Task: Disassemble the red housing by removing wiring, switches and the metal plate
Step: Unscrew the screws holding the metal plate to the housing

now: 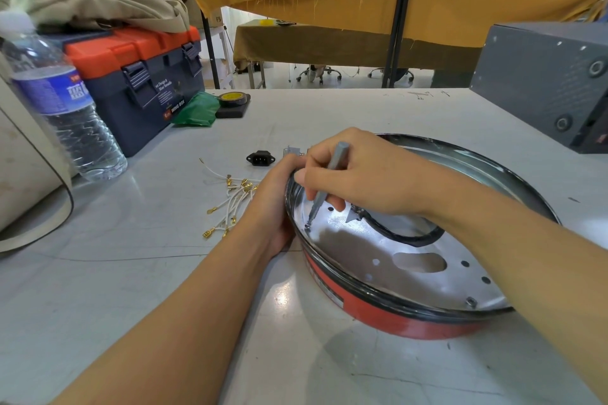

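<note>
The round red housing (394, 322) lies on the table with a shiny metal plate (378, 256) inside it, pierced by holes and a large black-edged opening. My right hand (358, 174) grips a grey screwdriver (332, 171), its tip set on a screw (307, 226) at the plate's left edge. My left hand (273, 207) grips the housing's left rim from outside. Loose white wires with gold terminals (230, 197) lie left of the housing. A black power socket (260, 158) and a small metal switch part (292, 152) lie behind my left hand.
A water bottle (65, 102) and a blue toolbox with an orange lid (138, 76) stand at the left. Black tape (233, 99) and a green bag (197, 110) sit beside the toolbox. A grey metal box (546, 82) stands at the right rear.
</note>
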